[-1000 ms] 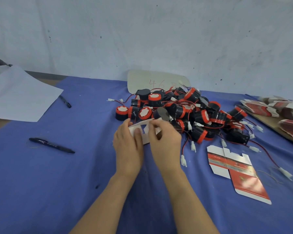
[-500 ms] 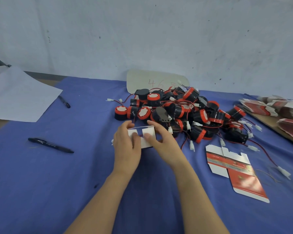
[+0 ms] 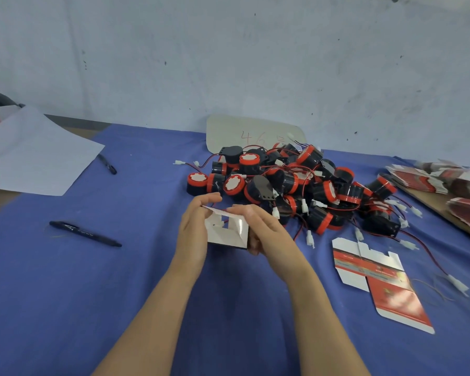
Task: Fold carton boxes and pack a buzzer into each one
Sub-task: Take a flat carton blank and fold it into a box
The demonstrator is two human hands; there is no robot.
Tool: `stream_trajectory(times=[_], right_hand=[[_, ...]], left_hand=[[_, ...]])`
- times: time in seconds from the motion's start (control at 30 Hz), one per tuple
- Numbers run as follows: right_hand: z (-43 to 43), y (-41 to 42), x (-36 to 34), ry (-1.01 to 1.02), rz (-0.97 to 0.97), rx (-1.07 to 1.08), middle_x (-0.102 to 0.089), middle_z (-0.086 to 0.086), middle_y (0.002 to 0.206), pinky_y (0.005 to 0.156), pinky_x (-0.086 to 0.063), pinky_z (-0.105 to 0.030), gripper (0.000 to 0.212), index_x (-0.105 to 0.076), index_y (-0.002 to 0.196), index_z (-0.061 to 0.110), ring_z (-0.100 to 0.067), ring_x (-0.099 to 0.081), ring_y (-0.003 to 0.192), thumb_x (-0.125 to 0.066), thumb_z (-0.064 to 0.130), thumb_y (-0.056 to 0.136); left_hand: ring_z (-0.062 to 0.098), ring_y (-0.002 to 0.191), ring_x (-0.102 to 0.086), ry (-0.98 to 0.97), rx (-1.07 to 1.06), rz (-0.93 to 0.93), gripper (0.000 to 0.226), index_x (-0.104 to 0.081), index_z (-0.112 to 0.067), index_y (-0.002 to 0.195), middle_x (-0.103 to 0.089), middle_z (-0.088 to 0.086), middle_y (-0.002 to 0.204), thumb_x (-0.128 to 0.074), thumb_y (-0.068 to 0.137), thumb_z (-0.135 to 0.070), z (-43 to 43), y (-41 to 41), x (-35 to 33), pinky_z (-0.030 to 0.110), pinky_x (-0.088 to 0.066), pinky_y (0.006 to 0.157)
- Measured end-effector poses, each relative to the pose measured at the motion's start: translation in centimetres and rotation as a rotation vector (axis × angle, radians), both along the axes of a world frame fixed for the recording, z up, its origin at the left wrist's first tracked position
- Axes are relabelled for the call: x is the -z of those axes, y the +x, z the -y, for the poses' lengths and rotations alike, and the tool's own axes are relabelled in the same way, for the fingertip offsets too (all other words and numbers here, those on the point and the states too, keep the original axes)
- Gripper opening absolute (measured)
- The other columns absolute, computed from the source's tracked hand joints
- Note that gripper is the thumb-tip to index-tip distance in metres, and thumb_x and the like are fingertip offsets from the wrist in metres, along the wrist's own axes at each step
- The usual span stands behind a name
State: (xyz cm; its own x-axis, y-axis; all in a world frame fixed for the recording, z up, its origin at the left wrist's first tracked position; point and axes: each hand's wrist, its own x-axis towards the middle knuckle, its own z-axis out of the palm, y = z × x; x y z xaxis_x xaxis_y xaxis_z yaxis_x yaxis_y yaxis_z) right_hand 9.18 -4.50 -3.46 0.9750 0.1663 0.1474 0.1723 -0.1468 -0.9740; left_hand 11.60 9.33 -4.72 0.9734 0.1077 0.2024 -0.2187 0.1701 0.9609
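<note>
On the blue cloth (image 3: 65,294) covering the table, far side: heap of black-and-red buzzers (image 3: 296,185), red wires and white plugs tangled through it and trailing out toward the right. Heap sits directly beyond the hands; its nearest units lie just past the fingertips. Behind the heap, a pale card (image 3: 250,131) with a handwritten number leans against the grey-blue wall (image 3: 228,50); the last digit is hidden by buzzers.

Right of the hands, well apart from them: one unfolded carton blank (image 3: 377,280), red and white, flat on the cloth. A loose plug wire crosses just beside its far edge. Far right edge: stack of flat cartons (image 3: 445,180) on a bare wooden surface, blurred.

Left side: black pen (image 3: 84,234) lying flat on the cloth. Second pen (image 3: 107,164) farther back, next to a white paper sheet (image 3: 33,158) that overhangs the cloth edge.

Task item: partly folded carton box (image 3: 227,230), white inner side facing the camera, held off the cloth between both hands, near side of the buzzer heap. Tab cut-outs visible on the upper panel; a top flap stands up, thin edge toward the camera.

Left hand (image 3: 193,234) grips the box on its left side, fingers curled, fingertips at the raised flap. Right hand (image 3: 269,234) grips the right side, one finger laid along the top edge, the other fingers hidden behind the box. No buzzer visible inside the box.
</note>
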Motion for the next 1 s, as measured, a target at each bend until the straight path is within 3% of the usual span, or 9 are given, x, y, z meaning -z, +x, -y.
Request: stream_trajectory(times=[0.07, 0.13, 0.23, 0.3, 0.47, 0.63, 0.8, 0.9, 1.0], right_hand=[[-0.1, -0.1, -0.2, -0.054, 0.000, 0.004, -0.055, 0.019, 0.066, 0.057, -0.038, -0.019, 0.033, -0.064, 0.110, 0.024, -0.004, -0.041, 0.056, -0.051, 0.046, 0.088], [-0.2, 0.0, -0.2, -0.135, 0.020, 0.045, -0.059, 0.017, 0.085, 0.061, -0.043, -0.019, 0.019, -0.061, 0.111, 0.031, -0.009, -0.044, 0.064, -0.061, 0.033, 0.091], [-0.4, 0.5, 0.4, -0.209, 0.070, 0.098, -0.057, 0.020, 0.107, 0.066, -0.043, -0.012, 0.036, -0.056, 0.118, 0.033, -0.005, -0.052, 0.078, -0.066, 0.016, 0.088], [-0.6, 0.6, 0.6, -0.229, 0.099, 0.135, -0.056, 0.015, 0.116, 0.077, -0.047, -0.017, 0.042, -0.055, 0.123, 0.031, -0.005, -0.056, 0.094, -0.068, 0.015, 0.087], [-1.0, 1.1, 1.2, -0.379, 0.170, 0.277, -0.058, 0.014, 0.113, 0.086, -0.046, -0.024, 0.033, -0.053, 0.104, 0.043, -0.003, -0.053, 0.099, -0.066, 0.018, 0.086], [-0.9, 1.2, 1.6, -0.471, 0.201, 0.306, -0.058, 0.014, 0.118, 0.087, -0.045, -0.025, 0.032, -0.058, 0.116, 0.033, -0.006, -0.052, 0.104, -0.062, 0.017, 0.088], [-0.5, 1.4, 1.7, -0.492, 0.200, 0.301, -0.057, 0.014, 0.118, 0.083, -0.042, -0.020, 0.031, -0.058, 0.118, 0.031, -0.005, -0.052, 0.103, -0.062, 0.020, 0.089], [-0.6, 1.5, 1.7, -0.467, 0.180, 0.317, -0.053, 0.019, 0.110, 0.082, -0.041, -0.017, 0.031, -0.058, 0.115, 0.033, 0.000, -0.052, 0.101, -0.068, 0.035, 0.085], [-1.0, 1.5, 2.1, -0.546, 0.226, 0.403, -0.053, 0.019, 0.112, 0.078, -0.043, -0.023, 0.030, -0.057, 0.113, 0.033, 0.000, -0.050, 0.096, -0.065, 0.041, 0.086]], left_hand=[[-0.009, 0.068, -0.061, -0.032, 0.016, 0.001, 0.033, -0.064, -0.015, 0.103, -0.065, -0.013, 0.093, -0.033, 0.095, -0.008, 0.0, -0.2, -0.1, 0.006, -0.045, 0.055], [-0.005, 0.078, -0.061, -0.073, 0.036, -0.008, 0.031, -0.065, -0.017, 0.099, -0.065, -0.012, 0.103, -0.034, 0.095, -0.018, 0.2, -0.4, -0.2, 0.009, -0.047, 0.060], [0.008, 0.091, -0.061, -0.093, 0.063, -0.048, 0.036, -0.067, -0.024, 0.091, -0.066, -0.010, 0.107, -0.038, 0.076, -0.039, 0.4, -0.5, -0.3, 0.018, -0.051, 0.068], [0.011, 0.096, -0.060, -0.075, 0.059, -0.070, 0.033, -0.067, -0.029, 0.084, -0.065, -0.007, 0.109, -0.040, 0.072, -0.042, 0.5, -0.4, -0.3, 0.024, -0.050, 0.074], [0.015, 0.110, -0.056, -0.041, 0.069, -0.019, 0.026, -0.064, -0.021, 0.084, -0.064, -0.011, 0.112, -0.040, 0.083, -0.031, 1.1, -0.4, 0.0, 0.033, -0.046, 0.090], [0.018, 0.115, -0.054, -0.026, 0.074, -0.005, 0.025, -0.064, -0.021, 0.084, -0.061, -0.008, 0.118, -0.040, 0.094, -0.020, 1.4, -0.1, 0.8, 0.041, -0.045, 0.099], [0.017, 0.119, -0.052, -0.021, 0.091, 0.003, 0.025, -0.064, -0.024, 0.083, -0.059, -0.011, 0.119, -0.040, 0.084, -0.031, 1.6, 0.0, 1.1, 0.042, -0.043, 0.103], [0.014, 0.118, -0.050, 0.028, 0.076, 0.038, 0.024, -0.063, -0.024, 0.085, -0.058, -0.015, 0.116, -0.040, 0.093, -0.023, 1.9, -0.1, 1.3, 0.046, -0.041, 0.106], [0.013, 0.120, -0.049, 0.045, 0.072, 0.055, 0.027, -0.062, -0.023, 0.087, -0.058, -0.016, 0.117, -0.038, 0.084, -0.034, 2.1, -0.1, 1.5, 0.041, -0.040, 0.105]])
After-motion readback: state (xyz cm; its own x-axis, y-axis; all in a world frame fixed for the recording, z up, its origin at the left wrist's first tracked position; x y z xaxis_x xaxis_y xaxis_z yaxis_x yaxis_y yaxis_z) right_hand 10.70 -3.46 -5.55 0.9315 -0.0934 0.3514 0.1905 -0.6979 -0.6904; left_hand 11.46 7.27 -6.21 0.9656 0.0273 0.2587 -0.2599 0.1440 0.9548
